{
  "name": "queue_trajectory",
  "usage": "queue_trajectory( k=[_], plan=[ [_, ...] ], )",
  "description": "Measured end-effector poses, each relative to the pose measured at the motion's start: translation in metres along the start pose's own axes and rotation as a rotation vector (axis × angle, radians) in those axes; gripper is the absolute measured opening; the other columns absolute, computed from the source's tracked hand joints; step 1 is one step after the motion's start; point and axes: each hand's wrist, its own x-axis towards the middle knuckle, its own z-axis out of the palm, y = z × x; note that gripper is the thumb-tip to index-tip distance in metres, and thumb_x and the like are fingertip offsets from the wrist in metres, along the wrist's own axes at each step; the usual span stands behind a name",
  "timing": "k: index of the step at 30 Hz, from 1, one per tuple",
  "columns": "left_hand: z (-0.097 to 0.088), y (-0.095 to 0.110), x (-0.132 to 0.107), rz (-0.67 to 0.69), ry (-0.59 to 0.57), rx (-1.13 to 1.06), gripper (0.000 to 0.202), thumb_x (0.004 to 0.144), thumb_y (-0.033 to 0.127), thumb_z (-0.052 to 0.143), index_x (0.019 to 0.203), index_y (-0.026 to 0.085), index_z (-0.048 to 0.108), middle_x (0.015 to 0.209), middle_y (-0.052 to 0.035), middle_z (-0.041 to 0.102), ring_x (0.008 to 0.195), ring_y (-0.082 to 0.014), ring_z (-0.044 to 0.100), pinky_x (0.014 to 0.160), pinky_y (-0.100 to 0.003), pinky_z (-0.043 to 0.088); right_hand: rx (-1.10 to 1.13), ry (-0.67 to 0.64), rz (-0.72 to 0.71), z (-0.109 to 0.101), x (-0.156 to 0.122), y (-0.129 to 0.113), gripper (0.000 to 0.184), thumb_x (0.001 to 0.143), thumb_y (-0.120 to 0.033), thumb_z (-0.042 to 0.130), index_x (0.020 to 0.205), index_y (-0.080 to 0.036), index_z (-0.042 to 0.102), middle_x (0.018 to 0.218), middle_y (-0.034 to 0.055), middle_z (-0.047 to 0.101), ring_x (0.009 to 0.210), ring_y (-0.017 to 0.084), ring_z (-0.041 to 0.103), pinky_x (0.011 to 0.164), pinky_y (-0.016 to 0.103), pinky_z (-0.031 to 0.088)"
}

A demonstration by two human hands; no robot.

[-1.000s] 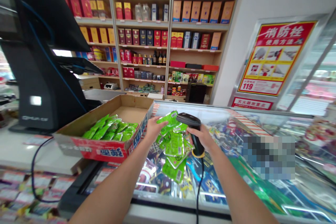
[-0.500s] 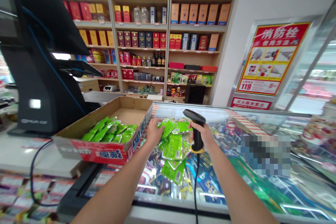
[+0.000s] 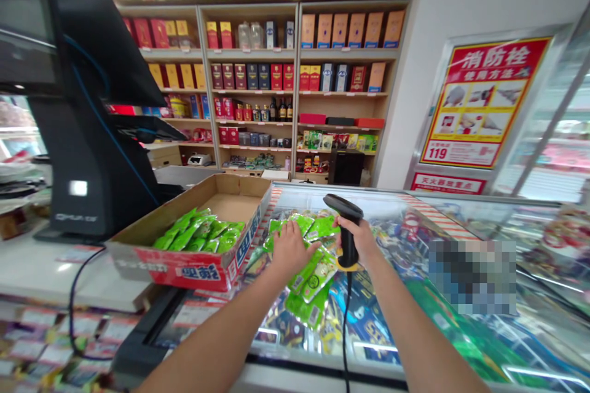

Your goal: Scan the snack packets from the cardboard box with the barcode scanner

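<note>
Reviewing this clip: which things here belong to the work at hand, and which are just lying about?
In use: left hand, resting on green sealed packets; right hand, gripping a black handheld barcode scanner; cardboard box, holding more packets.

Just there: black checkout terminal; shelves of boxed liquor; red fire-hydrant instruction poster.

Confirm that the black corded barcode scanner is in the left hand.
No, the black corded barcode scanner is held by its grip in the right hand; the left hand lies on bright green plastic packets.
</note>
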Motion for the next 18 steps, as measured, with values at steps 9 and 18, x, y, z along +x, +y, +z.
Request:
queue_trajectory(
  k=[9, 18],
  plan=[
    [0.023, 0.007, 0.018, -0.062, -0.038, -0.064, 0.098, 0.080, 0.072, 0.036, 0.148, 0.001, 0.028, 0.153, -0.0251, 0.026, 0.141, -0.0402, 0.024, 0.111, -0.060, 0.019, -0.007, -0.001, 0.023, 0.001, 0.000, 0.002, 0.031, 0.068, -0.046, 0.067, 0.069, -0.016, 0.062, 0.038, 0.0025, 0.058, 0.031, 0.015, 0.050, 0.035, 0.025, 0.038],
    [0.035, 0.001, 0.060, 0.049, -0.086, -0.001, 0.096, 0.082, 0.072, 0.033, 0.147, 0.002, 0.028, 0.152, -0.0267, 0.028, 0.141, -0.0385, 0.025, 0.111, -0.061, 0.019, 0.043, 0.035, -0.013, -0.005, 0.002, -0.005, 0.029, 0.069, -0.045, 0.066, 0.071, -0.016, 0.062, 0.039, 0.0021, 0.058, 0.032, 0.016, 0.051, 0.035, 0.025, 0.038]
  ],
)
